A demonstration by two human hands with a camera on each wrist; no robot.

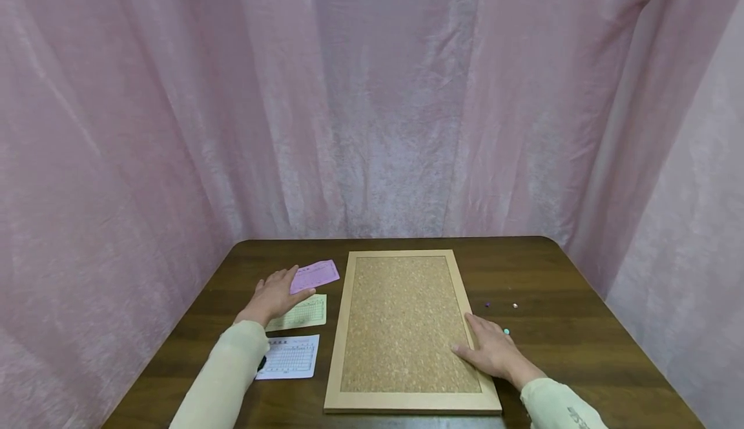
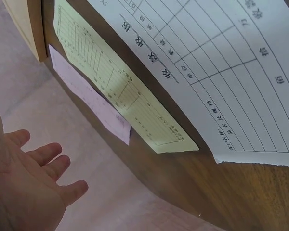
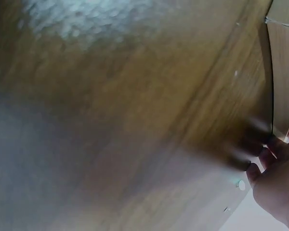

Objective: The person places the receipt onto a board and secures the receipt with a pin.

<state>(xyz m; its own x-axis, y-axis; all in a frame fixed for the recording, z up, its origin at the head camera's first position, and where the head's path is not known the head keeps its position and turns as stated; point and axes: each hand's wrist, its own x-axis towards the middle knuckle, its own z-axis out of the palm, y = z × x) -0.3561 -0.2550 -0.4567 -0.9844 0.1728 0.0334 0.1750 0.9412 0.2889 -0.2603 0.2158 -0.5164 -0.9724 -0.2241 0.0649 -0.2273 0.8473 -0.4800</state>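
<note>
My left hand (image 1: pixel 274 297), fingers spread, hovers over the slips at the board's left. In the left wrist view its palm holds nothing. A pink printed slip (image 1: pixel 316 276) lies farthest back, a pale green one (image 1: pixel 308 313) in the middle and a white one (image 1: pixel 293 358) nearest. A wood-framed cork board (image 1: pixel 407 325) lies flat. On its right edge rests my right hand (image 1: pixel 493 350), with the thumb over the frame and the fingers along the outer side. Close to those fingers is a small turquoise piece (image 1: pixel 507 331).
Two more tiny pieces, one purple (image 1: pixel 487 304) and one whitish (image 1: pixel 515 305), lie right of the board. Everything is on a dark wooden table (image 1: pixel 581 351) with rounded far corners. Pink curtains (image 1: pixel 395 106) hang behind and at the sides.
</note>
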